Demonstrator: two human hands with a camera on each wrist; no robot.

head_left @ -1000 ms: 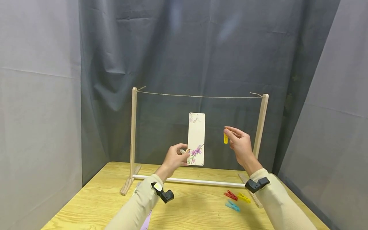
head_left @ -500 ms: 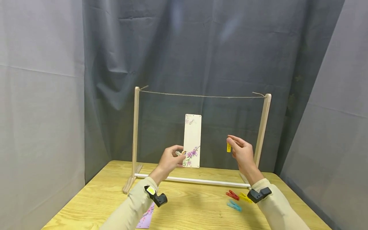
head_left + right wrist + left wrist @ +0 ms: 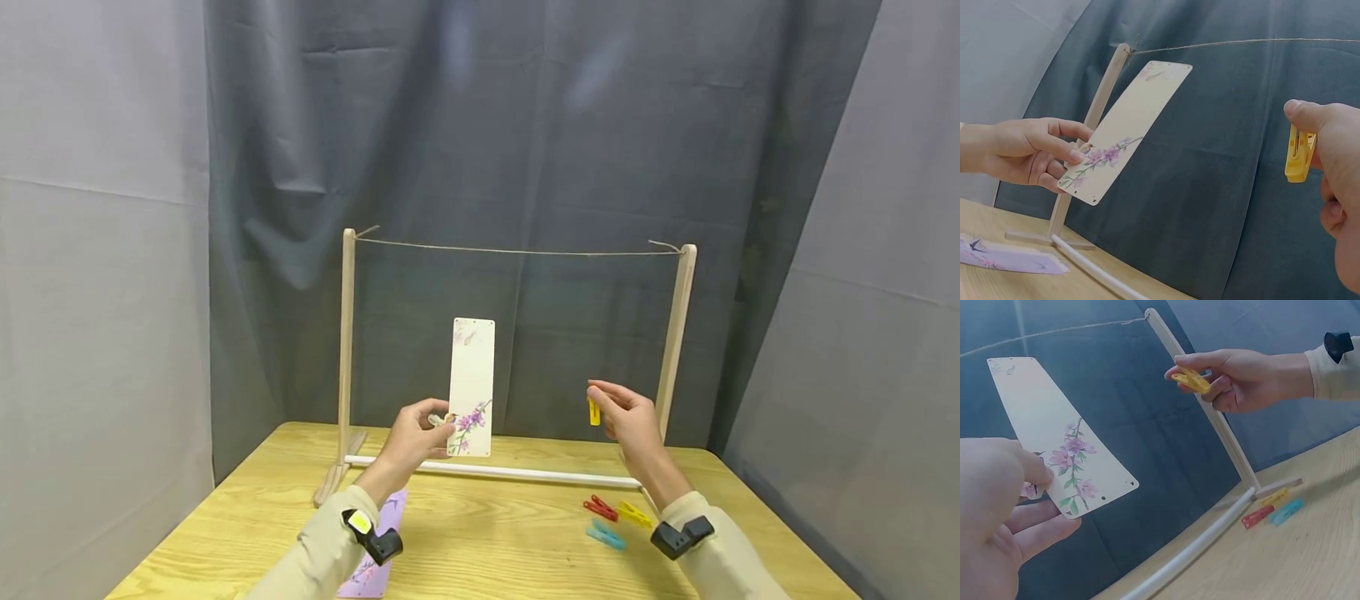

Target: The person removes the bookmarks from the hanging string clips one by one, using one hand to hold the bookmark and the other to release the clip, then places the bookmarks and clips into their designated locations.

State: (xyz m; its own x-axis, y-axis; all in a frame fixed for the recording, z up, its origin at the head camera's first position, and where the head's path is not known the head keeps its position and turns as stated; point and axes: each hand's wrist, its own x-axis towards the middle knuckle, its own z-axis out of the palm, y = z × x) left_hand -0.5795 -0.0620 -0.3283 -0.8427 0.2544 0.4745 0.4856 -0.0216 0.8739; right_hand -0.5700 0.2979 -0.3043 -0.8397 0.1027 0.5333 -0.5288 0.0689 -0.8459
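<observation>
My left hand pinches a cream bookmark-shaped card by its lower left edge. Pink blossoms and green leaves decorate the card's lower end, which stands upright in the air before the rack. Between thumb and fingers, my right hand holds a yellow clothespin, to the right of the card and apart from it. A thin string runs above both hands, tied between two wooden posts. Neither the card nor the clothespin touches the string.
On the wooden table lie a red clothespin, a yellow clothespin and a blue clothespin. A purple card lies under my left forearm. A white rod joins the rack's feet, with grey cloth behind.
My left hand has moved left and down with the cream card. My right hand has lowered with the yellow clothespin. More of the purple card shows.
</observation>
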